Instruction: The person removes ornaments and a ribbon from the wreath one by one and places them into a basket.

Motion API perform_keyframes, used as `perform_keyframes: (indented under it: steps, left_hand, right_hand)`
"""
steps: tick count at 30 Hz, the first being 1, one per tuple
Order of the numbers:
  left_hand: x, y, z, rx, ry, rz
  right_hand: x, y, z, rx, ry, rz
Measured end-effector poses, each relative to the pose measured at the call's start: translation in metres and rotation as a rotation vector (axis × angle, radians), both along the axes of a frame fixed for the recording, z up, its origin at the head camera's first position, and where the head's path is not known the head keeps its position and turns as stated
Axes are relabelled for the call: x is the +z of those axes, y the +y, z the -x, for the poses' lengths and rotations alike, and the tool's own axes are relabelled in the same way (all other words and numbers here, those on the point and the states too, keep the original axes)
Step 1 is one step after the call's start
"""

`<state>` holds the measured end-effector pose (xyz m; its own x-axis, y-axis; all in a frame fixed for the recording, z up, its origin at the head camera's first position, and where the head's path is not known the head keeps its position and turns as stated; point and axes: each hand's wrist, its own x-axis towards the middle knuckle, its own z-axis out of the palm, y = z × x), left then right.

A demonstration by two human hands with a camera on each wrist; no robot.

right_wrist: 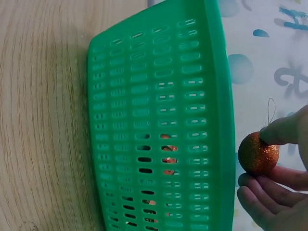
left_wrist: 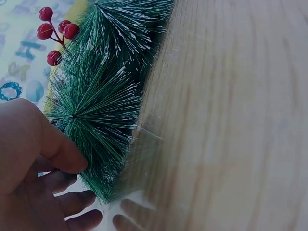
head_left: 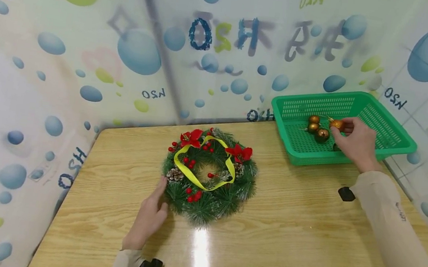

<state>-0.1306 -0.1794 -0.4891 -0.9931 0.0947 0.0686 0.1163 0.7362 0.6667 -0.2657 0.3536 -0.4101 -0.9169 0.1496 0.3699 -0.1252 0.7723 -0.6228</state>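
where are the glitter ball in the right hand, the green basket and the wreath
glitter ball (right_wrist: 258,154): right wrist view, middle of its orange glittered surface
green basket (head_left: 396,136): head view, right rim
wreath (head_left: 203,211): head view, frosted green needles at its near edge

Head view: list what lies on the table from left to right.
Left hand → wreath → basket, its baubles to the left of the right hand, which pinches a glittery bauble.
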Motion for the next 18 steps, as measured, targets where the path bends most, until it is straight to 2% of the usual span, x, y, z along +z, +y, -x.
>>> perform_keyframes:
  steps: [10,18]
  left_hand:
    - [-0.0021,0.0016,0.0004,-0.003,0.018,0.005]
    - [-0.0012,0.0023,0.0002,0.005,0.028,0.000]
  right_hand:
    - [-0.0055,0.0033,0.0032,0.001,-0.020,0.013]
    - [-0.0021,0.0071,0.0002,0.012,0.002,0.042]
